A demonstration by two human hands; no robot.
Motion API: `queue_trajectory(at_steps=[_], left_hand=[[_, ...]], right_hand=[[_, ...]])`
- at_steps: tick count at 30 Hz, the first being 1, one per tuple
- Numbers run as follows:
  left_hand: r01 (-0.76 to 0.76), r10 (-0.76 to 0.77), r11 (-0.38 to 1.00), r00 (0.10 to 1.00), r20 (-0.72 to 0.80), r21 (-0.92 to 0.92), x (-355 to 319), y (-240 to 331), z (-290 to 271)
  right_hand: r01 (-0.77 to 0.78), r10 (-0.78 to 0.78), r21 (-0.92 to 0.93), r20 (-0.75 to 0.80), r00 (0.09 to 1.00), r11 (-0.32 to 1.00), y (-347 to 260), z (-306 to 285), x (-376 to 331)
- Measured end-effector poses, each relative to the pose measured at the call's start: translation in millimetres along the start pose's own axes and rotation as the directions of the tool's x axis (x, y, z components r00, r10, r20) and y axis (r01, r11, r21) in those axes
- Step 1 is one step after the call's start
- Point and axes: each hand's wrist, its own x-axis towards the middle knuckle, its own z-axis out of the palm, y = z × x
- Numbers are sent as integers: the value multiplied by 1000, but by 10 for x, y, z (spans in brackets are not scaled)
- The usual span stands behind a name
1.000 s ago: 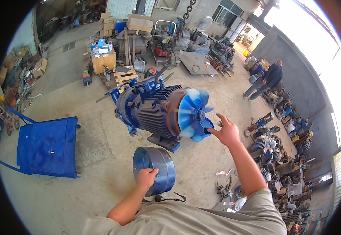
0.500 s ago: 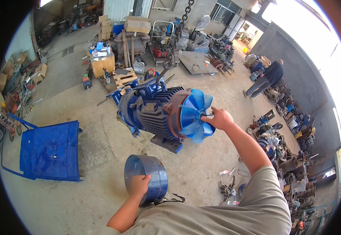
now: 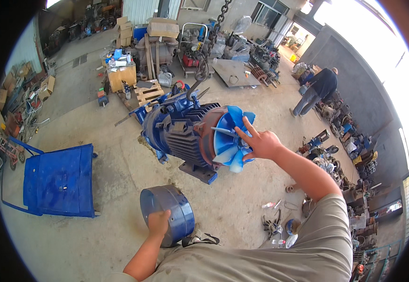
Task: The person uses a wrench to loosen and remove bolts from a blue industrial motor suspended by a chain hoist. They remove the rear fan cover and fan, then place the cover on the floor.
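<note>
A dark blue electric motor (image 3: pixel 183 134) with a ribbed body hangs from a hook and chain (image 3: pixel 203 70) in front of me. On its right end sits a bright blue cooling fan (image 3: pixel 225 138), its blades bare. My right hand (image 3: pixel 261 142) is at the fan with fingers spread, the fingertips on or just over its blades and hub. Low and left of the motor, my left hand (image 3: pixel 159 221) grips the rim of a round blue fan cover (image 3: pixel 181 211). The thumb lies on the rim; the other fingers reach inside the cover.
A flat blue cart (image 3: pixel 58 181) stands at the left. Another person (image 3: pixel 317 91) bends over parts along the right wall. A wooden cabinet (image 3: pixel 122 77), a pallet (image 3: pixel 148 93) and a metal plate (image 3: pixel 235 73) lie beyond the motor. Machine parts and bottles litter the floor at right.
My right hand has gone from pinching at the fan's hub to spread fingers over it, and the blades have turned. The cover in my left hand has shifted slightly left. The other person bends lower.
</note>
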Motion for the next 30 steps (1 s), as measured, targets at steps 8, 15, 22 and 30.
queue_trajectory(at_steps=[8, 15, 22, 30], left_hand=[[-43, 42, 998, 999, -20, -39, 0, 51, 12], [-6, 8, 999, 999, 34, -33, 8, 48, -7], [-5, 8, 999, 998, 56, -54, -45, 22, 16], [18, -16, 999, 997, 75, -33, -104, 59, -24]], right_hand=[[-65, 72, -88, 71, 995, 994, 68, -73, -89], [-40, 46, -93, 62, 997, 995, 77, -50, -4], [-138, 135, 29, 97, 986, 990, 2, 61, -56], [-660, 580, 381, 314, 751, 648, -583, 160, -66]])
